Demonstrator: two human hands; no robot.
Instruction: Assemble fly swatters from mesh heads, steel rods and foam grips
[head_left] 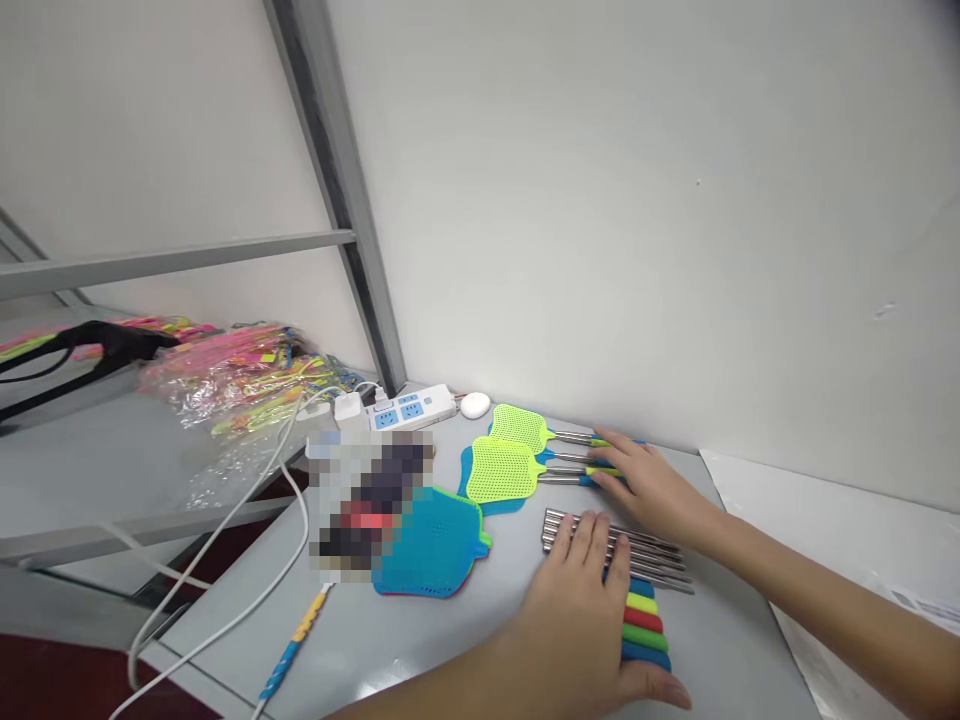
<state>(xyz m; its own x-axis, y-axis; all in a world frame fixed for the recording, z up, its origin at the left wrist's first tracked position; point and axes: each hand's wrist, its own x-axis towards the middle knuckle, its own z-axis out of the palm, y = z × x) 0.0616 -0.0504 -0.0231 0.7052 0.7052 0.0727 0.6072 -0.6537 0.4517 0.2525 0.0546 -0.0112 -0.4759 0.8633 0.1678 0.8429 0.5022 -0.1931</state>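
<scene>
Your left hand (574, 615) was closest, stretched out over shiny metal rods (660, 565) and colored grips (643, 620), with its thumb spread wide. Your right hand (649, 490) was apart from it, farther back. Its fingers touched the handles of the fly swatters (504, 469), but you couldn't tell if they squeezed. The swatters lay on the gray table (720, 640), their yellow and blue heads pointing left. A blue swatter head (439, 545) lay nearer you.

The slim, bare left forearm (450, 677) at six o'clock and right forearm (810, 590) at four taper through narrow wrists (711, 528) to a bare left grip (576, 600) and right grip (651, 488).
</scene>
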